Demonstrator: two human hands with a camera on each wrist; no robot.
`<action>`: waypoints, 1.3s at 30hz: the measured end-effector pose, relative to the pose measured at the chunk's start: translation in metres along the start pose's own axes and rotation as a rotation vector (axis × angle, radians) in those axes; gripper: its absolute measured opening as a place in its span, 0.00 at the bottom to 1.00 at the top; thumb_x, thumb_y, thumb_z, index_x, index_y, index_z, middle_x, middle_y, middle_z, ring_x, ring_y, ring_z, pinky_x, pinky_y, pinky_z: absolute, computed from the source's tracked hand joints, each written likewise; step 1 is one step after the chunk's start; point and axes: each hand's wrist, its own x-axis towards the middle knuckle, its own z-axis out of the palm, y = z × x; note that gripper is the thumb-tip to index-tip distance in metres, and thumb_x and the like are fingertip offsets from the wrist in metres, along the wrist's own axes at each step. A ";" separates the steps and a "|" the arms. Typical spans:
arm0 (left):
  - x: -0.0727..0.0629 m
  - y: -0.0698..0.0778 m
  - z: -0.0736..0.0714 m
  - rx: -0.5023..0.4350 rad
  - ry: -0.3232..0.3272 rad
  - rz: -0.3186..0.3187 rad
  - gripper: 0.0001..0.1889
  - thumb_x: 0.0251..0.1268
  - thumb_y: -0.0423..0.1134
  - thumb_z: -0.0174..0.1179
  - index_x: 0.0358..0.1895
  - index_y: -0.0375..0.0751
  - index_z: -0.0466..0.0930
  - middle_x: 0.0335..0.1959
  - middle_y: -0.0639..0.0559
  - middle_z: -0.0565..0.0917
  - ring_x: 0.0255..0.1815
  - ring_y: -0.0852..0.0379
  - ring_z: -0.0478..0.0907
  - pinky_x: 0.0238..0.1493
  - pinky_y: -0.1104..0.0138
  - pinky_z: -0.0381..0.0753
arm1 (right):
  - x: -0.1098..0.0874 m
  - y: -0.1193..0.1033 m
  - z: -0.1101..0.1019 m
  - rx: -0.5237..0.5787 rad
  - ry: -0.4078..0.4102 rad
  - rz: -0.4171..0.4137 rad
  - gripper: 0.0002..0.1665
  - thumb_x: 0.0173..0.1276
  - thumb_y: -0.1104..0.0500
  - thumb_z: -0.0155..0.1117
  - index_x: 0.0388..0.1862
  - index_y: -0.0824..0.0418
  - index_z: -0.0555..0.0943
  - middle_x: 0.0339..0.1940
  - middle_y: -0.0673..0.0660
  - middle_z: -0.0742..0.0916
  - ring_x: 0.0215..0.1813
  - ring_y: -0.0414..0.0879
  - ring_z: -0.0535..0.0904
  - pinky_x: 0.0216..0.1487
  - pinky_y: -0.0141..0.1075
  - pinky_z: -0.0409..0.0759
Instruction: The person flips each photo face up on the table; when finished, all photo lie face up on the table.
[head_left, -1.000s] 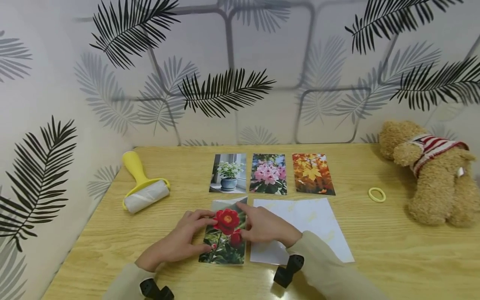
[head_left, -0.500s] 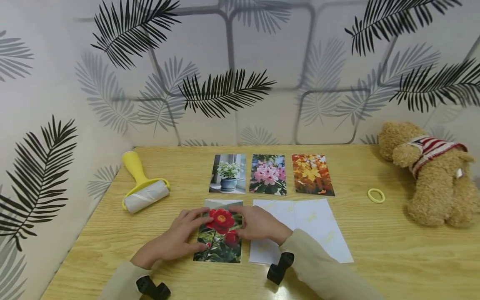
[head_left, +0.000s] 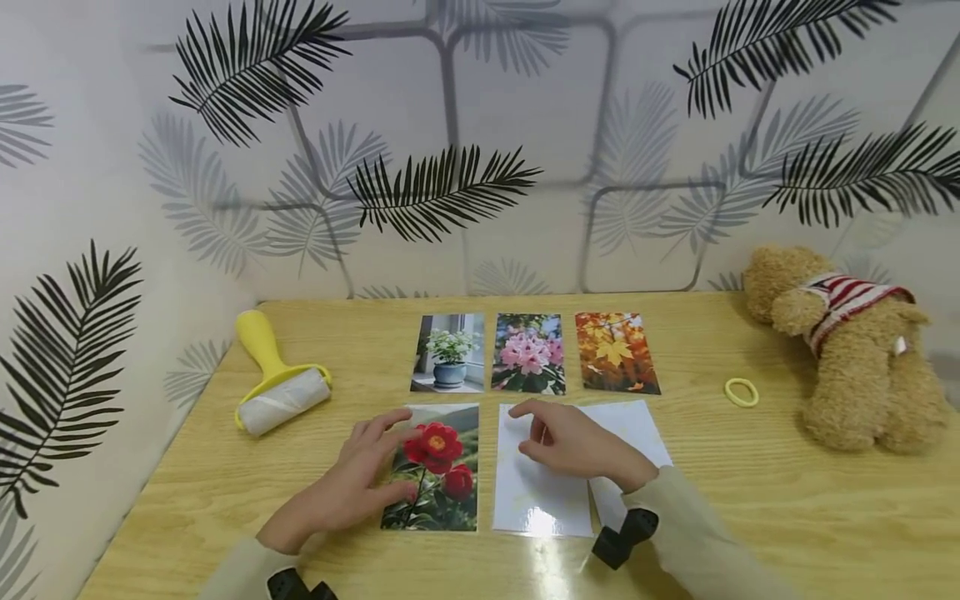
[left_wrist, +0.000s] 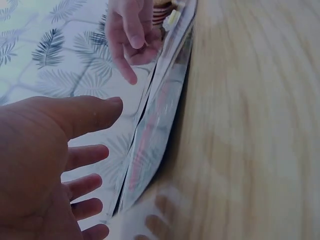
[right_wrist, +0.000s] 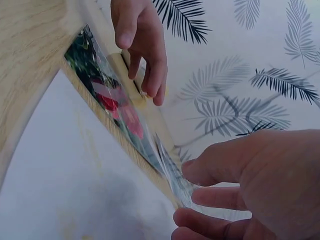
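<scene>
A photo card with red flowers [head_left: 438, 504] lies flat on the wooden table, in the front row. Over its left side hovers my left hand [head_left: 341, 496], fingers spread and holding nothing. My right hand [head_left: 577, 437] is above a white card [head_left: 536, 504] just to the right, its fingers loosely bent with a gap to the thumb. A second white card [head_left: 637, 417] sits beside that one, slightly askew and partly hidden by the right hand and forearm. In the right wrist view, the fingers of my right hand [right_wrist: 265, 175] hold nothing.
Behind stand out three photo cards: a potted plant [head_left: 448, 354], pink flowers [head_left: 528, 357] and orange leaves [head_left: 618, 354]. A yellow-handled lint roller [head_left: 279, 383] lies left. Rightward are a yellow ring [head_left: 742, 392] and a teddy bear [head_left: 862, 367]. A patterned wall rises behind.
The red-flower card has shifted left and settled flat. My right hand has let go of it and moved right, over the white cards. My left hand stays near the card's left side.
</scene>
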 end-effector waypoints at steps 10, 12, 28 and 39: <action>0.021 0.026 0.015 -0.047 -0.130 0.115 0.23 0.67 0.40 0.60 0.63 0.42 0.71 0.70 0.43 0.65 0.69 0.44 0.60 0.64 0.43 0.62 | -0.034 0.018 -0.017 0.026 0.064 0.005 0.25 0.67 0.60 0.62 0.61 0.69 0.72 0.44 0.63 0.78 0.35 0.42 0.72 0.36 0.33 0.74; 0.028 0.034 0.019 -0.065 -0.177 0.131 0.22 0.68 0.41 0.60 0.63 0.42 0.71 0.69 0.45 0.67 0.69 0.46 0.61 0.65 0.47 0.65 | -0.037 0.021 -0.018 0.008 0.089 0.045 0.26 0.66 0.60 0.63 0.62 0.67 0.72 0.47 0.65 0.76 0.36 0.43 0.71 0.36 0.32 0.72; 0.057 0.055 0.048 0.049 -0.301 0.160 0.19 0.63 0.40 0.64 0.56 0.46 0.75 0.69 0.49 0.67 0.70 0.48 0.59 0.69 0.47 0.60 | -0.045 0.045 -0.024 0.064 0.119 0.153 0.34 0.68 0.57 0.63 0.69 0.70 0.64 0.64 0.72 0.66 0.48 0.52 0.72 0.45 0.39 0.75; 0.056 0.056 0.051 0.030 -0.297 0.137 0.18 0.62 0.40 0.65 0.54 0.46 0.76 0.69 0.49 0.66 0.69 0.47 0.58 0.68 0.47 0.61 | -0.055 0.043 -0.016 -0.124 0.209 0.053 0.31 0.66 0.61 0.63 0.65 0.72 0.68 0.61 0.68 0.76 0.53 0.57 0.72 0.49 0.43 0.66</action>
